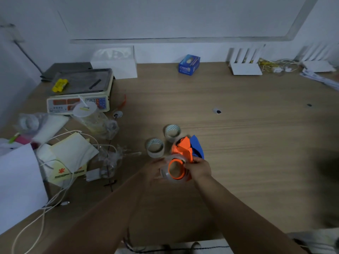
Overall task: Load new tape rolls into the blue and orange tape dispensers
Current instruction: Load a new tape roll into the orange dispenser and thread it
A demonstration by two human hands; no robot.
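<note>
The orange tape dispenser [183, 153] is held over the wooden table [247, 143], with my right hand [199, 168] gripping its body from the right. A clear tape roll [166, 174] sits around the dispenser's orange hub, and my left hand [155, 170] holds that roll from the left. The blue tape dispenser [197, 148] lies just behind the orange one, mostly hidden by it. Two spare tape rolls stand on the table: one [155, 147] to the left of the dispensers, the other [172, 132] behind them.
A weighing scale [80, 92] stands at the back left. Papers, plastic bags, a white cable [44, 208] and a charger clutter the left side. A blue box [189, 65] and white routers [245, 61] line the back wall. The near table edge runs just below my forearms.
</note>
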